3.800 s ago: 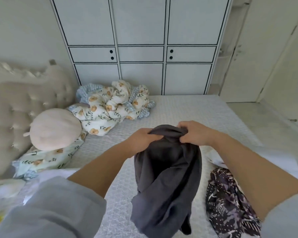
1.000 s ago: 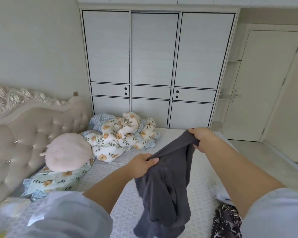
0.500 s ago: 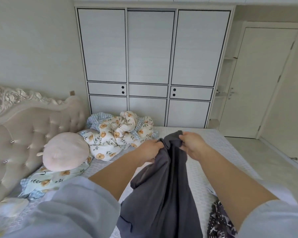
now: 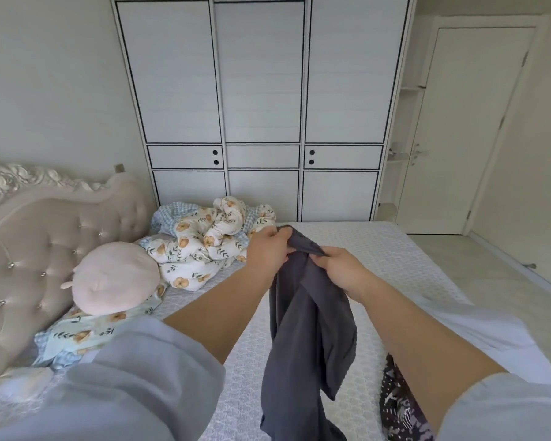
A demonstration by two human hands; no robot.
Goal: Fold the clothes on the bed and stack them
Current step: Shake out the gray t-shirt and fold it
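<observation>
Dark grey garment (image 4: 309, 329), orange-flowered white quilt (image 4: 204, 246), pale pink cushion (image 4: 115, 278), black-and-white patterned cloth (image 4: 401, 405).

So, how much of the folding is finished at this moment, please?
Nothing looks done yet: no folded stack is visible on the bed. In hand: the left hand and right hand grip the top edge of the dark grey garment, which hangs unfolded above the mattress. Left: that garment, plus the dark patterned garment lying crumpled near the right arm.
</observation>
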